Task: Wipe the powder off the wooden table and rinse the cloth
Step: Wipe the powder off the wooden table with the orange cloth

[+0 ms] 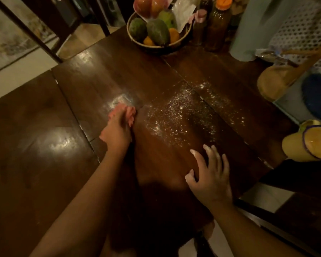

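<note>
White powder lies scattered across the middle of the dark wooden table, running from the centre toward the far right. My left hand grips a pink cloth and presses it on the table at the left edge of the powder. A dull wiped smear shows just beyond the cloth. My right hand rests flat on the table near its front edge, fingers spread, holding nothing, with powder on the fingertips.
A basket of fruit stands at the table's far side, with jars and bottles beside it. A pale cloth and woven yellow items sit at the right edge. The table edge drops off at front right.
</note>
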{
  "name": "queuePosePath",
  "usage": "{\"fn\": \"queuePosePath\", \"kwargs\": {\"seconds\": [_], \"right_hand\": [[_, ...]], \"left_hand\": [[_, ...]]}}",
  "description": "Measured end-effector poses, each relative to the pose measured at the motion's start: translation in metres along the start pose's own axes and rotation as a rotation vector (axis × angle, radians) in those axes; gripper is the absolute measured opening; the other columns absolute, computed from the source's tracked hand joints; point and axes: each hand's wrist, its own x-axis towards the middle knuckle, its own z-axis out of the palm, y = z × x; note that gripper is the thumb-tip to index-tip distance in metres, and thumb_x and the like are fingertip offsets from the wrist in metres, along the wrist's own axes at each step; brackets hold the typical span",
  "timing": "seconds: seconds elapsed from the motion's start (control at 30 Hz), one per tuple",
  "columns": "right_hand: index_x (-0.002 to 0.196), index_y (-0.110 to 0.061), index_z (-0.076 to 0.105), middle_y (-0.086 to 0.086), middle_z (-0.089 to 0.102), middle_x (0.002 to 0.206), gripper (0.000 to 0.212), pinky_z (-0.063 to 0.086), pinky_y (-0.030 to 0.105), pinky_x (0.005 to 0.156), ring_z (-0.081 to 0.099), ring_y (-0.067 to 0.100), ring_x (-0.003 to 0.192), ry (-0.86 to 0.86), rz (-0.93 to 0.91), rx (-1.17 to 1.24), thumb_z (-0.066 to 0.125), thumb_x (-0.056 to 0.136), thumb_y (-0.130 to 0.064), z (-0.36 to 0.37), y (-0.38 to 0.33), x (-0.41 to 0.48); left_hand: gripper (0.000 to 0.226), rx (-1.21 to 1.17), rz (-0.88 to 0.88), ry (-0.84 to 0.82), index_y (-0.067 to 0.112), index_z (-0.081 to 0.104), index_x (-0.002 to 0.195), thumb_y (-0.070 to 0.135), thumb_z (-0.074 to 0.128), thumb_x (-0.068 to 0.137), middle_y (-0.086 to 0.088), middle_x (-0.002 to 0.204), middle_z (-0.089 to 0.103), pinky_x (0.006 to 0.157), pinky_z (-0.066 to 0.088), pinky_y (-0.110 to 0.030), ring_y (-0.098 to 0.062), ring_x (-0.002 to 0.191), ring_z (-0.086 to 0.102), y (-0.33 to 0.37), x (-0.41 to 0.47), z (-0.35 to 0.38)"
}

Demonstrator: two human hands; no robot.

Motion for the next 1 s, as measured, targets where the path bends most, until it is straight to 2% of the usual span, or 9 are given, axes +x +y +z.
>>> {"fn": "queuePosePath", "kwargs": {"seconds": [0.1,0.2,0.33,0.4,0.5,0.63,0.83,0.93,1.0], "right_hand": [[0.145,-0.03,0.043,0.009,0.034,0.158,0.063,0.022,0.057,0.12,0.026,0.029,0.151,0.035,0.004,0.011,0.046,0.083,-0.041,0.005,0.001,0.001],[0.146,-0.032,0.044,0.007,0.034,0.159,0.062,0.021,0.056,0.121,0.024,0.027,0.152,0.056,0.01,0.015,0.044,0.085,-0.04,0.01,0.003,0.002],[0.145,-0.033,0.045,0.005,0.034,0.159,0.061,0.019,0.056,0.122,0.023,0.026,0.152,0.07,0.01,0.037,0.042,0.085,-0.04,0.012,0.003,0.0],[0.145,-0.033,0.045,0.006,0.034,0.159,0.061,0.019,0.055,0.122,0.023,0.026,0.152,0.08,0.01,0.042,0.041,0.085,-0.041,0.012,0.003,0.0],[0.145,-0.033,0.045,0.005,0.034,0.159,0.06,0.019,0.055,0.121,0.023,0.026,0.152,0.094,0.011,0.049,0.039,0.086,-0.041,0.013,0.003,0.001],[0.143,-0.036,0.045,0.002,0.034,0.158,0.057,0.018,0.054,0.122,0.021,0.022,0.153,0.101,0.023,0.075,0.041,0.086,-0.039,0.015,0.005,0.001],[0.141,-0.037,0.047,0.0,0.037,0.157,0.058,0.019,0.053,0.122,0.023,0.02,0.152,0.128,0.037,0.079,0.041,0.084,-0.036,0.016,0.004,0.002],[0.141,-0.038,0.047,0.0,0.036,0.157,0.058,0.017,0.052,0.123,0.022,0.019,0.153,0.123,0.043,0.09,0.04,0.084,-0.037,0.015,0.003,0.002],[0.142,-0.037,0.047,0.0,0.036,0.158,0.057,0.016,0.051,0.123,0.021,0.019,0.153,0.121,0.045,0.097,0.04,0.085,-0.037,0.015,0.004,0.002]], "left_hand": [[0.046,0.066,-0.064,0.025,0.036,0.058,0.135,0.015,0.053,0.095,0.0,0.136,0.06,0.097,0.045,-0.04,-0.026,0.116,0.059,0.025,0.031,0.03],[0.034,0.058,0.231,-0.085,0.029,0.067,0.125,0.019,0.058,0.094,-0.005,0.122,0.068,0.09,0.044,-0.035,-0.027,0.107,0.062,0.041,0.022,0.044],[0.044,-0.111,0.622,-0.41,0.03,0.07,0.124,0.005,0.064,0.088,0.003,0.134,0.064,0.114,0.036,-0.04,-0.016,0.13,0.053,0.013,-0.009,0.034],[0.049,-0.16,0.559,-0.443,0.032,0.069,0.123,0.0,0.067,0.086,0.009,0.135,0.06,0.12,0.031,-0.037,-0.007,0.135,0.046,-0.003,-0.011,0.023],[0.04,-0.131,0.24,-0.165,0.039,0.063,0.129,0.02,0.066,0.094,0.008,0.134,0.063,0.109,0.036,-0.025,-0.012,0.124,0.056,0.007,0.014,0.019],[0.044,-0.037,-0.041,-0.034,0.033,0.06,0.133,0.016,0.055,0.093,-0.001,0.131,0.064,0.101,0.044,-0.033,-0.023,0.116,0.058,0.052,0.041,0.057],[0.054,-0.182,0.776,-0.556,0.029,0.068,0.122,-0.004,0.058,0.082,0.008,0.137,0.06,0.114,0.033,-0.049,-0.012,0.135,0.047,0.052,-0.017,0.053],[0.061,-0.21,0.801,-0.716,0.029,0.073,0.116,-0.007,0.054,0.07,0.017,0.134,0.062,0.121,0.025,-0.048,-0.009,0.141,0.042,0.001,-0.027,0.021],[0.056,-0.289,0.688,-0.637,0.026,0.074,0.111,-0.007,0.053,0.071,0.023,0.123,0.066,0.119,0.033,-0.036,-0.003,0.131,0.052,-0.023,-0.025,-0.003]]}}
